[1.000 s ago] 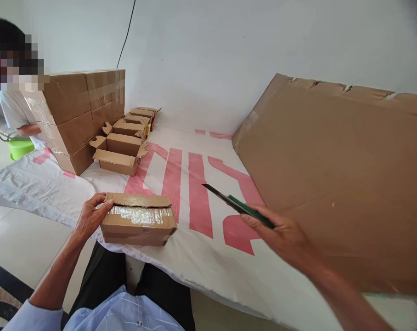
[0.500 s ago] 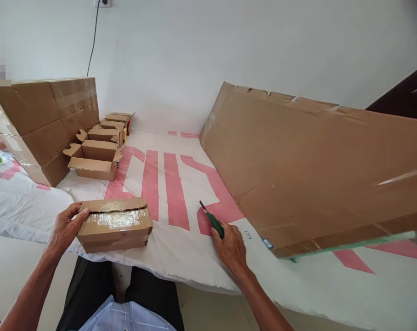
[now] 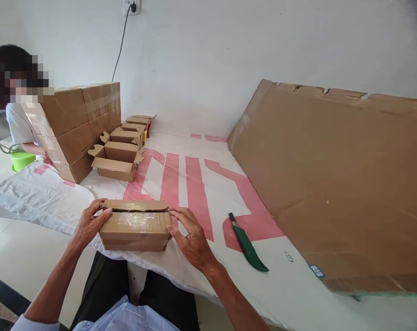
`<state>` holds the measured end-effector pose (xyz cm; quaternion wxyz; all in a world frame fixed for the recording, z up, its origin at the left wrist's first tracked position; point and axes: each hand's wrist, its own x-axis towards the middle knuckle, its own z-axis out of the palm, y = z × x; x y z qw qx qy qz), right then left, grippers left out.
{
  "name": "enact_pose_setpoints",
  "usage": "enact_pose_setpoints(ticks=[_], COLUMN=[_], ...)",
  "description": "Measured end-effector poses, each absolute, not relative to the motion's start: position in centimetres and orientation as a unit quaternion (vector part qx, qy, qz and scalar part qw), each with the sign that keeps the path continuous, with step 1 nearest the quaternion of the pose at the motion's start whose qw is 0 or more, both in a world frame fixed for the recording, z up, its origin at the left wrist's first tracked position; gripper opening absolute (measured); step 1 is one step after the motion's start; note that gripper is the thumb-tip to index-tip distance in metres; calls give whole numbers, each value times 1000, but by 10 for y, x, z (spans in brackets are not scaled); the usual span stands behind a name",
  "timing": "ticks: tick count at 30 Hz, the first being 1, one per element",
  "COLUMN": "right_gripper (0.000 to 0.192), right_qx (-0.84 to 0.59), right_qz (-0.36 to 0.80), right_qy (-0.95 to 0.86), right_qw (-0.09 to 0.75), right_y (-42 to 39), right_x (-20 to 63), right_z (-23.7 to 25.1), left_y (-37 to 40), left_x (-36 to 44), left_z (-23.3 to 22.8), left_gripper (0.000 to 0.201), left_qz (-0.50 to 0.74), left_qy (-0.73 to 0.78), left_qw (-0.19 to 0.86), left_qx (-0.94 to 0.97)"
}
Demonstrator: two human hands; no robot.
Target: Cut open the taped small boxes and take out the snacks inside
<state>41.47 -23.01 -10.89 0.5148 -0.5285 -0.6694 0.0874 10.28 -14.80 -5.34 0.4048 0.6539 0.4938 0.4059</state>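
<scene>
A small taped cardboard box (image 3: 135, 226) sits at the near edge of the white-and-pink sheet (image 3: 181, 184), its top flap slit along the back. My left hand (image 3: 90, 221) grips its left end. My right hand (image 3: 191, 235) grips its right end, fingers on the top edge. A green-handled knife (image 3: 247, 242) lies on the sheet to the right of my right hand, free of both hands.
A large flattened cardboard sheet (image 3: 332, 184) leans against the wall on the right. Several small open boxes (image 3: 117, 161) line up at the back left beside stacked taped cartons (image 3: 72, 124). Another person (image 3: 19, 115) stands behind the cartons, near a green basin (image 3: 21, 160).
My right hand laid the knife down on the sheet and moved left onto the box's right end. My left hand stayed on the box.
</scene>
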Motion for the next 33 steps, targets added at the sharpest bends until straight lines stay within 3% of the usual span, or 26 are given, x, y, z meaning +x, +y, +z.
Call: enact_pose_setpoints(ticks=[7, 14, 21, 26, 30, 33], right_gripper=[28, 20, 34, 16, 30, 29], right_qx=[-528, -461, -455, -470, -477, -482], right_qz=[63, 18, -40, -58, -76, -88], right_qy=[-697, -743, -774, -751, -744, -751], right_qw=[482, 485, 438, 460, 462, 443], right_y=[-225, -254, -274, -266, -253, -245], right_x=[408, 397, 391, 382, 378, 377], right_z=[-95, -83, -106, -110, -113, -114], left_y=[-140, -108, -100, -95, -91, -89], left_x=[98, 98, 102, 103, 105, 105], left_z=[-42, -41, -49, -48, -46, -42], left_gripper=[54, 73, 64, 59, 47, 50], left_qz=[380, 334, 305, 294, 274, 247], left_qy=[454, 485, 483, 484, 475, 482], left_qw=[404, 466, 425, 419, 412, 383], left_qx=[697, 661, 702, 710, 728, 748])
